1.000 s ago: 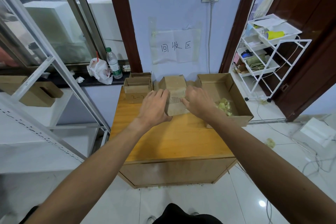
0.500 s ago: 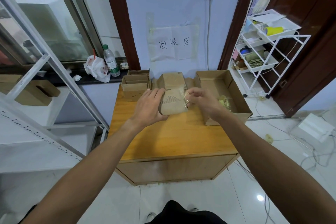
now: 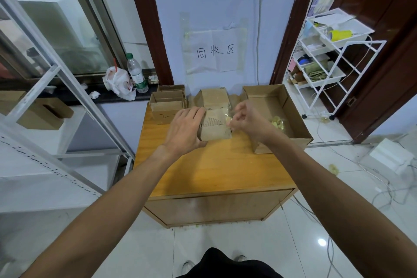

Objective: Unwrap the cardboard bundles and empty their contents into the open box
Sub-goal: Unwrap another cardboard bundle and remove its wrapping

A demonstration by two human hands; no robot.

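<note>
On the bench (image 3: 209, 171), the left hand (image 3: 184, 130) clamps the near cardboard bundle (image 3: 214, 127) while the right hand's (image 3: 247, 119) fingers pinch its wrapping at the right edge. A few yellowish pieces (image 3: 278, 122) already lie in the open box (image 3: 293, 110); another bundle (image 3: 213, 98) waits behind.

Right hand (image 3: 248, 119) now pinching wrap (image 3: 228, 117).

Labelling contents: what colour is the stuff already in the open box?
Pale yellow-green pieces in the open box; head view.
</note>
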